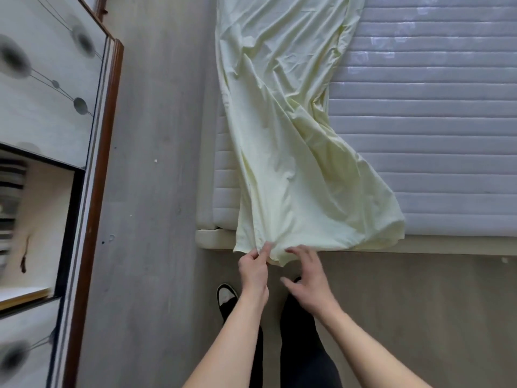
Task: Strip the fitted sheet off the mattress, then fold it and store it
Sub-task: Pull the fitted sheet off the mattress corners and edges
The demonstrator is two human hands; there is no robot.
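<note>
A pale yellow fitted sheet [282, 130] lies in a long, wrinkled strip down the left side of the bare quilted mattress [425, 130]. Its near end hangs a little over the foot of the bed. My left hand [253, 270] pinches the sheet's near hem between thumb and fingers. Just to the right, my right hand [307, 278] hovers below the hem with fingers spread and relaxed, holding nothing.
A white patterned wardrobe [47, 113] with a brown frame stands on the left, one dark compartment open. A strip of grey floor [156, 163] runs between it and the bed. The bed base edge [419, 247] crosses in front of my feet.
</note>
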